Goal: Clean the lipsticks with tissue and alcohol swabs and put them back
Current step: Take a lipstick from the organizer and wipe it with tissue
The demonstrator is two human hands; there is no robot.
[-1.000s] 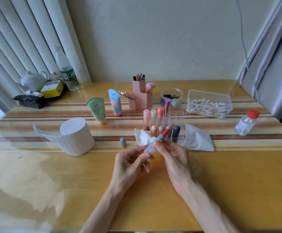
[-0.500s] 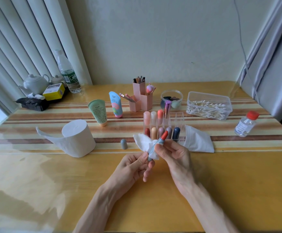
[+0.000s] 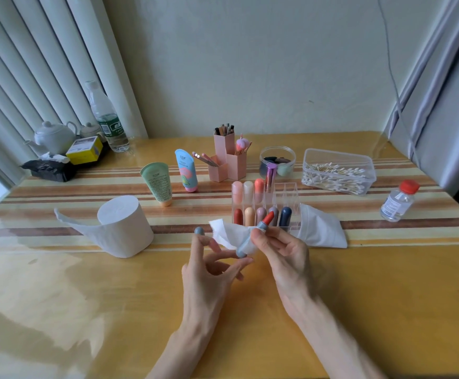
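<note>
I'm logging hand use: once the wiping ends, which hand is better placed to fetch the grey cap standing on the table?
Left. The left hand has a fingertip right beside the grey cap, while the right hand pinches the lipstick and tissue.

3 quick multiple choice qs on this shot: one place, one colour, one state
1. The red-capped bottle stands A) beside the toilet roll B) right of the swab box C) in the organiser
2. The tip of the held lipstick is A) red B) purple C) navy
3. That lipstick is A) capped B) uncapped, tissue round it C) back in the organiser
B: it stands far right, past that box. A: the bullet shows red. B: the right hand grips it and its grey-blue cap sits on the table.
</note>
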